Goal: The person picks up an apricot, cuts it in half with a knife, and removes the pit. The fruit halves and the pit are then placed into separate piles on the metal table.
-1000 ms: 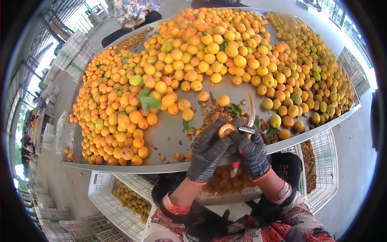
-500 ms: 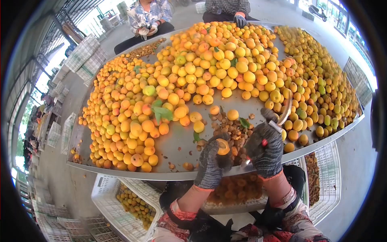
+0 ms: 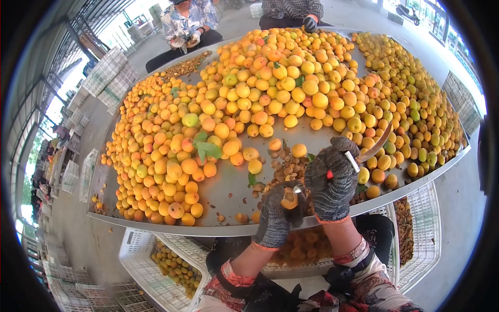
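Observation:
My left hand (image 3: 274, 214), in a dark striped glove, is closed around an apricot piece (image 3: 289, 198) near the table's front edge. Just right of it, my right hand (image 3: 332, 179), gloved alike, grips a tool with a curved brown handle (image 3: 378, 144) rising to the upper right. The tool's small metal tip (image 3: 298, 189) meets the apricot piece. Behind my hands, brown pits (image 3: 285, 169) lie heaped on the metal table (image 3: 223, 182). A large pile of apricots (image 3: 249, 93) spreads beyond.
White crates stand below the table, one with small apricots (image 3: 175, 265) at left, another with brown pieces (image 3: 403, 229) at right. Under my hands is a container of orange halves (image 3: 304, 244). Two people, one with a gloved hand (image 3: 310, 23), sit across the table.
My right hand has moved left and turned, bringing the metal tip to the apricot piece in my left hand. Across the table, the left person's head and hands have shifted slightly.

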